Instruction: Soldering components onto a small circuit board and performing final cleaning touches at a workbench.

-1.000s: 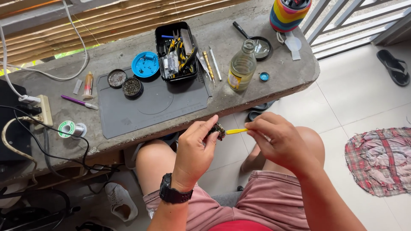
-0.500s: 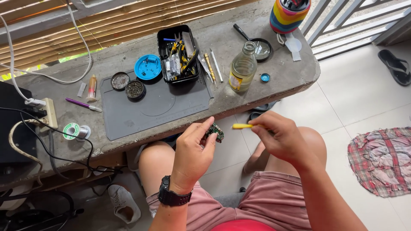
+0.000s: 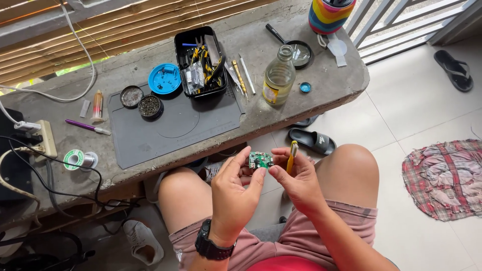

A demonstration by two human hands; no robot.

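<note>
Grey concrete forms the surface, and on its left end lie a power strip, black cables and a spool of solder wire. Just beyond them sit a purple pen and a small tube. A dark grey mat covers the middle, with two round tins and a blue dish at its far edge. A black tray full of small tools stands next, then loose slim tools, a glass bottle with its blue cap off beside it, a magnifying glass and a striped cup.

Below the edge, over the knees, the left hand, wearing a black watch, pinches a small green circuit board between thumb and fingertips. The right hand touches the board's right edge with its thumb while its grip is pressed around a yellow screwdriver, held upright.

The board hangs in mid-air above the tiled floor, well clear of the mat. As I judge it, a loosened pinch could drop it between the knees, and any tiny part working free would fall to the floor near the sandals. The open bottle stands near the edge and could tip if an arm knocks it.
</note>
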